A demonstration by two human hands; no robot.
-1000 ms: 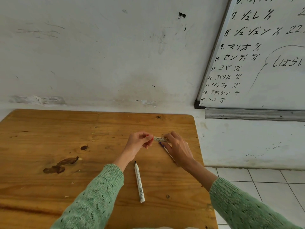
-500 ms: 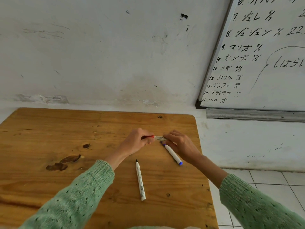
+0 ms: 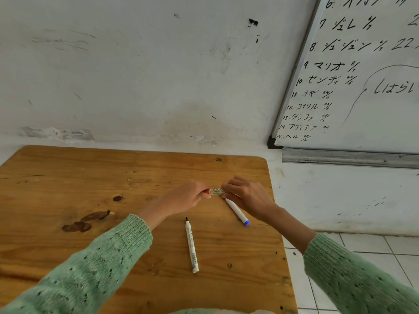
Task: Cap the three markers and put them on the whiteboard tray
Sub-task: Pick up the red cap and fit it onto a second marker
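Both hands meet over the wooden table [image 3: 68, 177] on one white marker [image 3: 217, 191]. My left hand [image 3: 186, 197] pinches its red cap [image 3: 206, 191] at the left end, and my right hand [image 3: 248, 197] grips the barrel. A second white marker with a blue end [image 3: 237, 211] lies on the table just below my right hand. The third marker [image 3: 191, 244] lies nearer to me with its black tip bare, pointing away. The metal whiteboard tray [image 3: 349, 158] runs along the wall at upper right and looks bare.
The whiteboard [image 3: 362, 75] with handwritten lines hangs above the tray. A white wall stands behind the table. Dark stains [image 3: 87, 220] mark the tabletop at left. The table's right edge drops to a tiled floor [image 3: 374, 250].
The view has shifted and my right hand has moved off the blue-ended marker, which now shows fully. The red cap has come into sight at my left fingers against the held marker.
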